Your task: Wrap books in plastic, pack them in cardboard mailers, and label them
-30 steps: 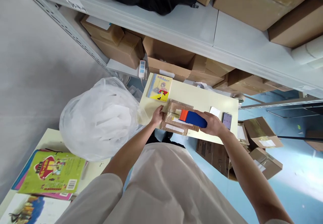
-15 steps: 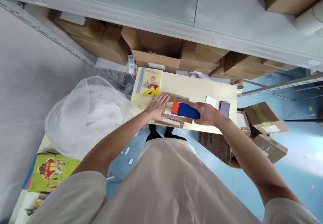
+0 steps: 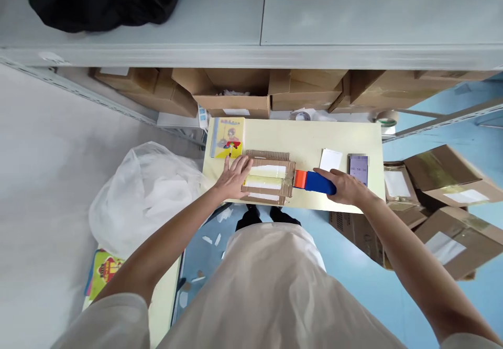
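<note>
My left hand lies with fingers spread on the left end of a flat cardboard package. White and pale yellow strips run along the package's top, with shiny tape at its right end. My right hand is wrapped around a blue-and-orange hand tool, index finger stretched along its blue handle. The orange head is at the package's right edge; I cannot tell its exact kind. Corrugated cardboard shows just behind the package. A yellow picture book lies beyond my left hand.
The cream table also bears a white card and a phone. Behind stand open cartons under a grey shelf. A white plastic bag is at left; cardboard boxes are on the right.
My right hand has moved right with the blue-and-orange tool, from over the package to its right edge. My left hand stays on the package's left end. The camera view has shifted.
</note>
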A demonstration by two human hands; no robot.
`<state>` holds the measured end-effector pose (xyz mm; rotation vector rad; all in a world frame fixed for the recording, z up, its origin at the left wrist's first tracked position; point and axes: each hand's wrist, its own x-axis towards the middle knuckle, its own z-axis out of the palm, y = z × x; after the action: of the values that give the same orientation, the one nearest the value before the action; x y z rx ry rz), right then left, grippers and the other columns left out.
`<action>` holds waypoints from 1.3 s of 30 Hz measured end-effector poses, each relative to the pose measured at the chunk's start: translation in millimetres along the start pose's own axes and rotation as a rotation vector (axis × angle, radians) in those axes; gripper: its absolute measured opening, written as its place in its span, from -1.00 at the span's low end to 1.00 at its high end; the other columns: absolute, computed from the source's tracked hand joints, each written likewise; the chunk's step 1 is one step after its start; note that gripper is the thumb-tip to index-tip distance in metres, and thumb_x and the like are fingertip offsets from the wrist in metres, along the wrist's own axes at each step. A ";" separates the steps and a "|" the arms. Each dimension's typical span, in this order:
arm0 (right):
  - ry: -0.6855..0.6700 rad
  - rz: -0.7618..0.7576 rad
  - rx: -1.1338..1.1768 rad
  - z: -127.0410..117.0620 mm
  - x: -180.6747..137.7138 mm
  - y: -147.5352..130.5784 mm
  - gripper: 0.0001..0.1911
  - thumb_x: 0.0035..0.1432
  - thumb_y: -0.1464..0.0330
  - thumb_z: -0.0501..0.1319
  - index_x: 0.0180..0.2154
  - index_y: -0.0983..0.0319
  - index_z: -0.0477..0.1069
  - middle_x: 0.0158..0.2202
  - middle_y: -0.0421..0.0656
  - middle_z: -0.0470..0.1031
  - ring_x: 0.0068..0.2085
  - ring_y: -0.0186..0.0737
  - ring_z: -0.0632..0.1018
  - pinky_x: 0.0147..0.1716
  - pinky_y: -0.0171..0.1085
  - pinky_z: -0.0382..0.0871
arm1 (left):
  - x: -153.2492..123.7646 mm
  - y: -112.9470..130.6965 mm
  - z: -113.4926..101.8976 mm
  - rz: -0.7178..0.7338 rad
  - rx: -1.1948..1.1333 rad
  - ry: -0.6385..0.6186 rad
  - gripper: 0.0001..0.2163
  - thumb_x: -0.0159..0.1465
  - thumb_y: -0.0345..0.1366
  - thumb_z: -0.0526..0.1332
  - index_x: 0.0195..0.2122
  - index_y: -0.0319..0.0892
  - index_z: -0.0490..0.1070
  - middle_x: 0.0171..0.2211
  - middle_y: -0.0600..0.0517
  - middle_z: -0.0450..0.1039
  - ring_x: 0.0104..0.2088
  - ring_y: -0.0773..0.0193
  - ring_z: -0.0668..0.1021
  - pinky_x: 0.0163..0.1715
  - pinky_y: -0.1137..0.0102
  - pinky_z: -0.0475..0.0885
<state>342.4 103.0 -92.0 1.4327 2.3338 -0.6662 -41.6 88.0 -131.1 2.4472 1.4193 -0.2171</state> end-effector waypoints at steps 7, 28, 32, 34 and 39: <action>0.029 -0.072 0.103 18.5 20.2 -7.0 -0.10 -0.04 0.39 0.18 0.32 0.04 -0.11 -0.18 -0.09 0.44 -0.32 -0.16 0.51 -0.44 -0.32 0.23 | 47.2 68.7 0.5 0.048 0.003 -0.064 0.19 -0.10 0.30 0.20 0.34 -0.43 -0.27 0.36 -0.38 -0.37 0.34 -0.22 -0.22 0.20 -0.11 -0.48; -0.201 0.119 -0.147 -2.1 2.1 -49.3 -0.20 0.08 0.36 0.15 0.32 0.07 -0.11 -0.21 0.03 0.51 -0.31 0.00 0.57 -0.41 -0.23 0.28 | 62.4 100.6 -13.1 0.275 0.059 -0.093 -0.38 0.07 0.05 0.27 0.17 0.08 0.28 0.39 -0.05 -0.26 0.31 -0.36 -0.19 0.12 -0.32 -0.31; -0.149 0.178 -0.164 -7.7 27.1 -98.5 -0.35 0.03 0.36 0.24 0.17 0.28 0.18 -0.22 0.11 0.51 -0.27 0.01 0.56 -0.38 -0.19 0.36 | 70.8 118.3 -14.2 0.213 0.085 -0.125 -0.34 -0.02 -0.06 0.37 0.14 -0.02 0.33 0.37 -0.09 -0.19 0.29 -0.41 -0.15 0.11 -0.36 -0.25; -0.102 0.202 -0.178 -5.0 35.9 -112.6 -0.50 0.07 0.38 0.21 0.07 0.36 0.29 -0.23 0.17 0.52 -0.26 0.07 0.56 -0.38 -0.11 0.40 | 73.0 123.0 -12.9 0.178 0.069 -0.132 -0.33 -0.03 -0.12 0.37 0.16 -0.03 0.31 0.36 -0.10 -0.15 0.29 -0.40 -0.12 0.11 -0.37 -0.24; -0.047 0.269 -0.164 18.6 29.9 -114.9 -0.53 0.14 0.43 0.11 0.10 0.39 0.30 -0.18 0.26 0.48 -0.20 0.21 0.54 -0.35 0.04 0.39 | 69.2 118.6 -7.2 0.185 0.016 -0.091 -0.46 -0.06 -0.17 0.39 0.00 -0.09 0.45 0.36 -0.12 -0.15 0.29 -0.43 -0.14 0.07 -0.43 -0.28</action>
<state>226.7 70.7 -97.2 1.5952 2.0554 -0.4187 95.5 92.0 -121.8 2.5277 1.1507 -0.2950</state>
